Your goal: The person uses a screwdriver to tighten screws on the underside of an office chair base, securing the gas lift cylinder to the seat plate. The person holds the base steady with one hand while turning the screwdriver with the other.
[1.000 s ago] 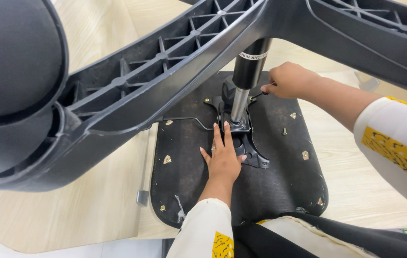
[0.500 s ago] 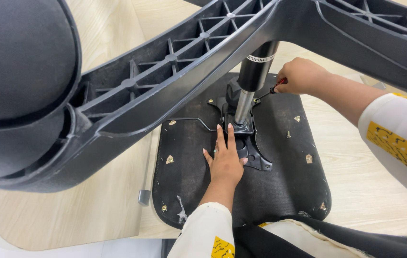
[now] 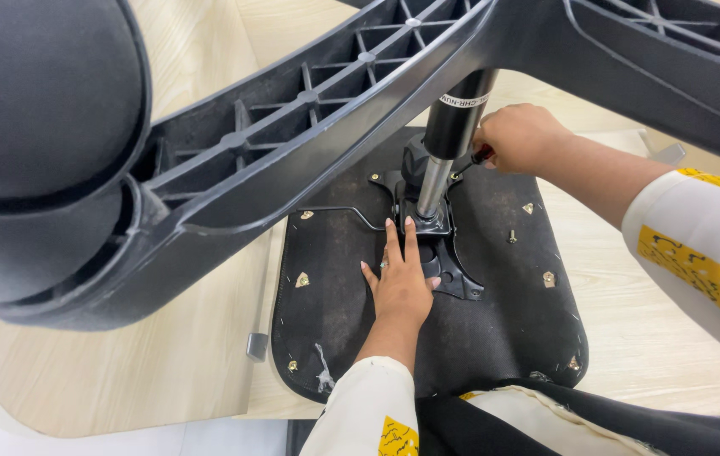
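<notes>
On the wooden floor (image 3: 165, 371), the upturned seat base (image 3: 503, 329) already carries its metal plate (image 3: 453, 274) and gas cylinder (image 3: 448, 143). The left hand (image 3: 400, 283) lies flat, open, on the plate; the right hand (image 3: 518, 138) grips a small tool, apparently at a fastening, and a loose screw (image 3: 511, 237) waits.

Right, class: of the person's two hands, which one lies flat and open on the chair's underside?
The left hand: palm down, fingers spread on the metal plate beside the gas cylinder. The right hand is closed around a tool handle.
</notes>
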